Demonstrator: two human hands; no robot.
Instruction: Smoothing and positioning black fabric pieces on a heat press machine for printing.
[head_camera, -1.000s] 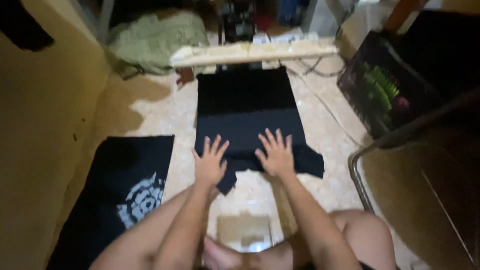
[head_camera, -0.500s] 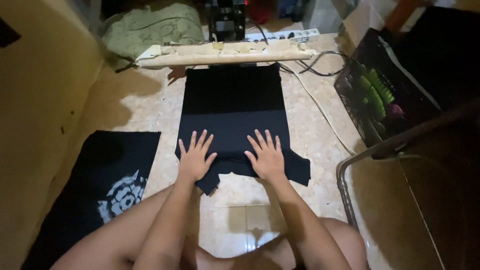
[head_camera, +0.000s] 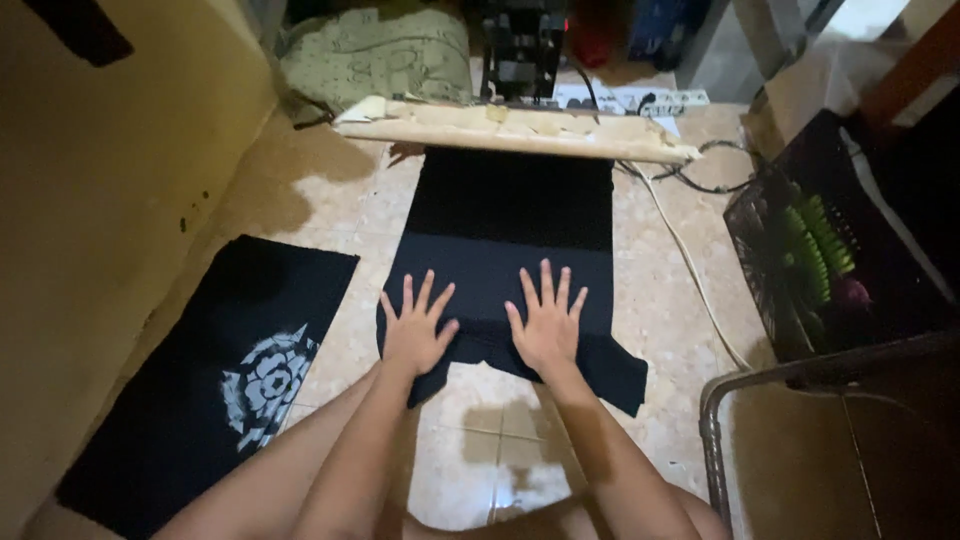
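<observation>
Beige floor tiles (head_camera: 680, 330) carried a black garment (head_camera: 510, 250) spread flat, its far end lying under the pale board (head_camera: 520, 128) of a press. Both hands lay palm-down, fingers spread and grasping nothing, on the garment's near edge: left hand (head_camera: 415, 335) beside right hand (head_camera: 547, 325). A second black cloth with a white flower print (head_camera: 265, 385) lay to the left, a dark crate (head_camera: 830, 250) at right.
</observation>
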